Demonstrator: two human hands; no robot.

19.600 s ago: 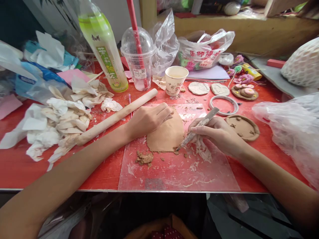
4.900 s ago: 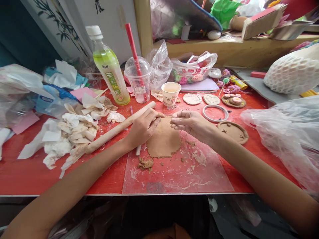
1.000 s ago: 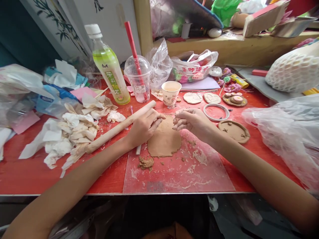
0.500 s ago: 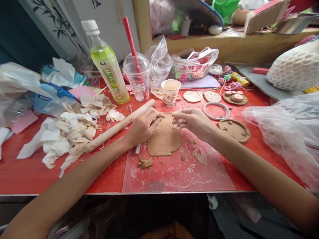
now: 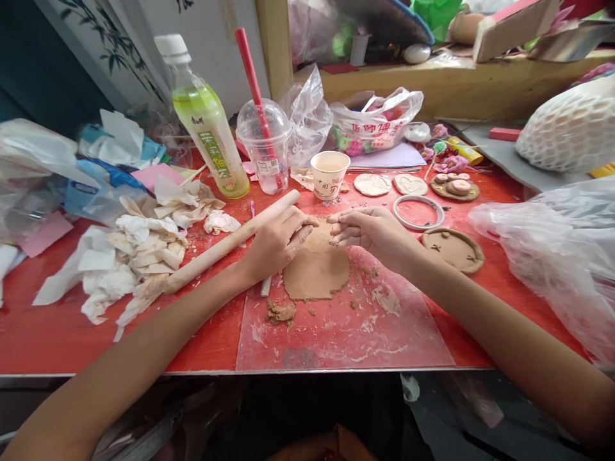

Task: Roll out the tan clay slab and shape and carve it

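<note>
A flat slab of brown clay (image 5: 317,274) lies on a clear sheet (image 5: 336,346) on the red table. Over its upper left edge is my left hand (image 5: 276,243), fingers curled in and the index finger pointing right; whatever they hold, if anything, is hidden. My right hand (image 5: 368,232) is at the slab's upper right, its fingertips drawn together in a pinch. Anything between them is too small to name. A gap separates the two hands. Just left of my left hand lies a wooden rolling pin (image 5: 216,253). A clump of clay scraps (image 5: 281,312) sits below the slab.
Behind my hands stand a paper cup (image 5: 329,176), a plastic cup with a red straw (image 5: 264,150) and a drink bottle (image 5: 209,134). Crumpled tissues (image 5: 129,256) lie left. To the right are a ring (image 5: 418,212), a round clay piece (image 5: 452,251) and a plastic bag (image 5: 557,256).
Both hands keep nearly the same place. The right fingertips have shifted very slightly; the slab and the things around it look the same.
</note>
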